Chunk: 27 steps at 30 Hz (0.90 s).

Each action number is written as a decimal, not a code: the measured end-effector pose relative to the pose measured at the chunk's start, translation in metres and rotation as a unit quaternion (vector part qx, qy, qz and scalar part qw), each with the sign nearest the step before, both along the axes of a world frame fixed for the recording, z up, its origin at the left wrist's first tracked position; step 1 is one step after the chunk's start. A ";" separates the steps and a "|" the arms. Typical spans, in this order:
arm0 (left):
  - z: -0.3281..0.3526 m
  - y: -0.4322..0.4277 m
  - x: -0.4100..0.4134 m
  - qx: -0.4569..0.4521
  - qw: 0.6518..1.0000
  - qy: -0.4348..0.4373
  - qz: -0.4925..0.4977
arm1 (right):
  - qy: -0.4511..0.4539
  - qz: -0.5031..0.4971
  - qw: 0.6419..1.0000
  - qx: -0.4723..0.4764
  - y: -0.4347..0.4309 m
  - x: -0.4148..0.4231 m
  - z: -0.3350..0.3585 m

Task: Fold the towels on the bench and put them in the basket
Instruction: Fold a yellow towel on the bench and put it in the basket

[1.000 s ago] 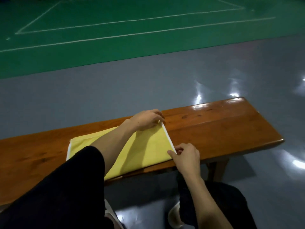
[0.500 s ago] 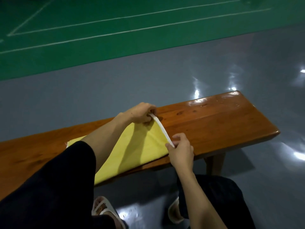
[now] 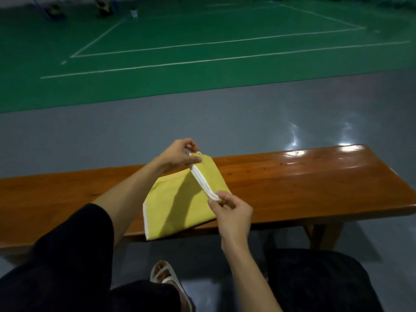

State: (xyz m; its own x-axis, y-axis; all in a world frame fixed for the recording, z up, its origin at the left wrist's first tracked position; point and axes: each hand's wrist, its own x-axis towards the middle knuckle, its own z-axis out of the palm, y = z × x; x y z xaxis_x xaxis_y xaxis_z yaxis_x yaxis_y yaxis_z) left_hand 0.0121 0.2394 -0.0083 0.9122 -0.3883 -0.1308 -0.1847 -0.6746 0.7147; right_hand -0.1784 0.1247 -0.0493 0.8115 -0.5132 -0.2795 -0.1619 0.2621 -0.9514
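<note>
Pinching the yellow white-hemmed cloth towel (image 3: pixel 180 206) mid-frame, left hand (image 3: pixel 177 154) and right hand (image 3: pixel 233 213) risk its stacked layers slipping askew.

1. Bench (image 3: pixel 292 176): we lose its left end at the left edge of the picture and its near right corner at the right edge. We see one leg (image 3: pixel 324 235) only in part, above a dark trouser knee (image 3: pixel 315 278).
2. Towel (image 3: pixel 180 206): the left forearm (image 3: pixel 135 192) covers part of its far left side. We cannot count the layers in the raised white hem.
3. Left hand (image 3: pixel 177 154) and right hand (image 3: pixel 231 215): each pinches a hem corner, and the cloth hides some of the fingertips.
4. Sandal (image 3: pixel 165 275): a trouser leg covers its heel.
5. Dark items (image 3: pixel 103 5) at the far court: cut by the top edge and too dim for us to tell.
6. Small white object (image 3: pixel 134 12): too small for us to tell.
</note>
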 end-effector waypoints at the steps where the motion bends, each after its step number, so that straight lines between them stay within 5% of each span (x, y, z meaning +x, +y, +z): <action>1: 0.002 0.015 0.000 0.000 1.000 0.007 0.010 | -0.011 0.014 1.000 -0.017 0.015 -0.001 -0.001; 9: -0.028 0.127 -0.009 0.091 0.992 0.052 0.072 | -0.031 0.158 0.976 -0.148 0.102 -0.003 -0.030; 17: -0.044 0.151 -0.032 0.129 0.990 0.028 0.043 | 0.027 0.240 0.932 -0.269 0.070 0.018 -0.052; 22: -0.050 0.101 -0.065 0.025 0.996 0.057 0.066 | 0.071 0.202 0.908 -0.361 -0.014 0.058 -0.030; 27: -0.060 0.072 -0.093 -0.112 0.978 0.092 0.151 | 0.062 0.179 0.927 -0.323 -0.045 0.061 -0.015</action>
State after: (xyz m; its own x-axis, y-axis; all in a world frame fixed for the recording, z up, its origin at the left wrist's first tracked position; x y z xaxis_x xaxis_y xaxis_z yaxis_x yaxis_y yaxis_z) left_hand -0.0807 0.3117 -0.0679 0.9588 -0.1424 -0.2457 0.1442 -0.5013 0.8532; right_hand -0.1175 0.0794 -0.0639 0.9444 -0.3098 -0.1101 -0.2468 -0.4469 -0.8599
